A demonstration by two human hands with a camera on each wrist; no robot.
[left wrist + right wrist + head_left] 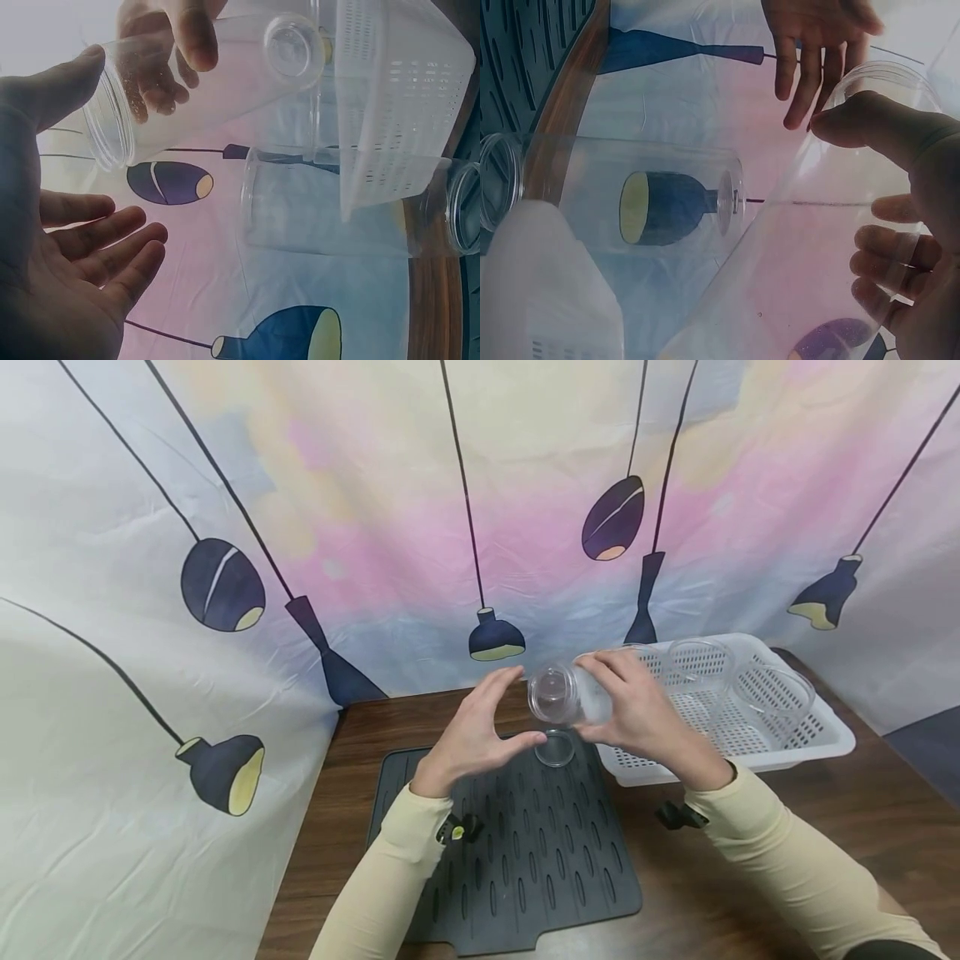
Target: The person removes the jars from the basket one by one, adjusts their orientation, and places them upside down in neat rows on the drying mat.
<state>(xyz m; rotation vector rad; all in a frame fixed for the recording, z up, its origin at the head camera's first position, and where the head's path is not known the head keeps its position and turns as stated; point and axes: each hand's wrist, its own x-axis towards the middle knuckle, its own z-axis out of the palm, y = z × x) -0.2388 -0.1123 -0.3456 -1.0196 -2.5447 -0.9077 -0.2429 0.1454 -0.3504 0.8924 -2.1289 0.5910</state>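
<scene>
In my right hand [633, 706] is a clear plastic jar [553, 695], gripped around its side with thumb and curled fingers. The jar is tilted, its threaded mouth raised toward my left hand and small drops showing on its wall in the left wrist view. My left hand [476, 735] has its fingers spread and thumb apart, with the thumb tip right at the jar's rim in the left wrist view. Below, a second clear jar [337, 210] stands upside down, threaded mouth on the dark ridged drying mat [517, 860].
To the right of the mat, a white perforated basket [817, 739] contains several clear containers [772, 689]. Mat and basket rest on a brown wooden table [697, 877]. A cloth printed with hanging lamps [420, 527] stands behind the table's back edge.
</scene>
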